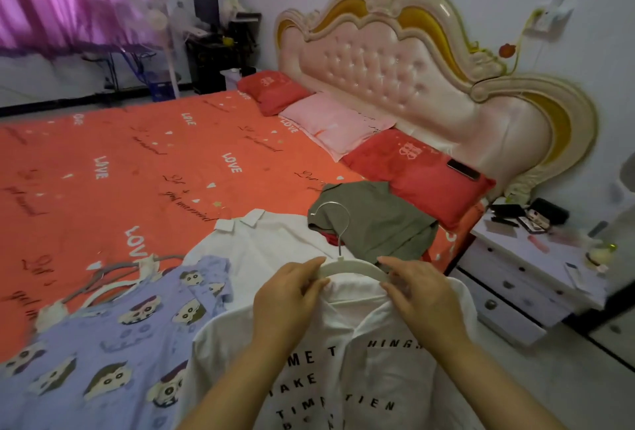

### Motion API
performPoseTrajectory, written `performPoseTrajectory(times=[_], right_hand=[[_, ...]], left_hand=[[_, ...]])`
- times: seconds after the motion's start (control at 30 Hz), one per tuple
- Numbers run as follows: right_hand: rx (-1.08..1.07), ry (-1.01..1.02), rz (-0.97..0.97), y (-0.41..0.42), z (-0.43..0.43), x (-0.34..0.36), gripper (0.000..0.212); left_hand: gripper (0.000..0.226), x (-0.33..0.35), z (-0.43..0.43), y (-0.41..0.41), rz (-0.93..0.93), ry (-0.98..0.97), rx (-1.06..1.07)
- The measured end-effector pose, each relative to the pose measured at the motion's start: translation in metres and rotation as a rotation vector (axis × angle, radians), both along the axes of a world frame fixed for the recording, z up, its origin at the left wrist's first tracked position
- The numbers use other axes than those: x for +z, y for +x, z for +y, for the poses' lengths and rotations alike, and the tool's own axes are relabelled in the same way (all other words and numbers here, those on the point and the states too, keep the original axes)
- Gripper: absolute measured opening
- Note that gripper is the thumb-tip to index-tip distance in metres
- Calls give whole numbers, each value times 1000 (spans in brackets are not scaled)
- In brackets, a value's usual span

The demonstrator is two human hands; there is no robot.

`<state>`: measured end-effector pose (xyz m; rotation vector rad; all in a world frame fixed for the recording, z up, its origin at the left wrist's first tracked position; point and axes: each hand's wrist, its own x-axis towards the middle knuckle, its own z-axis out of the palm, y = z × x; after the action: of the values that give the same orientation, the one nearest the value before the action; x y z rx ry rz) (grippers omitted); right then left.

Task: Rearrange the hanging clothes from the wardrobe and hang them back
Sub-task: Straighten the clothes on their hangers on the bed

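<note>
A white shirt with black lettering [360,361] lies at the near edge of the bed, on a white hanger [354,266] whose metal hook points away from me. My left hand [288,295] pinches the collar and the hanger's left arm. My right hand [419,292] holds the collar at the hanger's right arm. Under it lies another white collared shirt [261,244]. To the left is a lilac cartoon-print shirt [113,337] with grey and white hangers [103,282] beside it. An olive green garment [374,220] sits beyond the hook.
The bed has an orange sheet [137,161], with red and pink pillows [343,124] along a padded headboard [395,62]. A phone [463,169] lies on the near red pillow. A cluttered white nightstand [529,268] stands to the right.
</note>
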<state>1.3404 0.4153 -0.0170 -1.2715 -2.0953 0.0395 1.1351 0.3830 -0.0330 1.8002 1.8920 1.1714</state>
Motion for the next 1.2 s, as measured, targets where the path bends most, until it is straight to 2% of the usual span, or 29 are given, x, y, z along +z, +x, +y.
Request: performPoseTrajectory(times=[0.3,0.5,0.93,1.2], right_hand=[[304,-24,-11,19,168,-18,43],[501,-2,-13,-7,243,-17,47],[582,-48,-36,-111,330,-30,43],[677,-177,-48,-179,396,-51,42]], left_hand=[[33,-6,116,30,5,-74,241],[33,-3,158,16,-12,-110,378],[32,-30,231,-75,-4,-88,472],[32,-44,291,-129,3,-153,559]])
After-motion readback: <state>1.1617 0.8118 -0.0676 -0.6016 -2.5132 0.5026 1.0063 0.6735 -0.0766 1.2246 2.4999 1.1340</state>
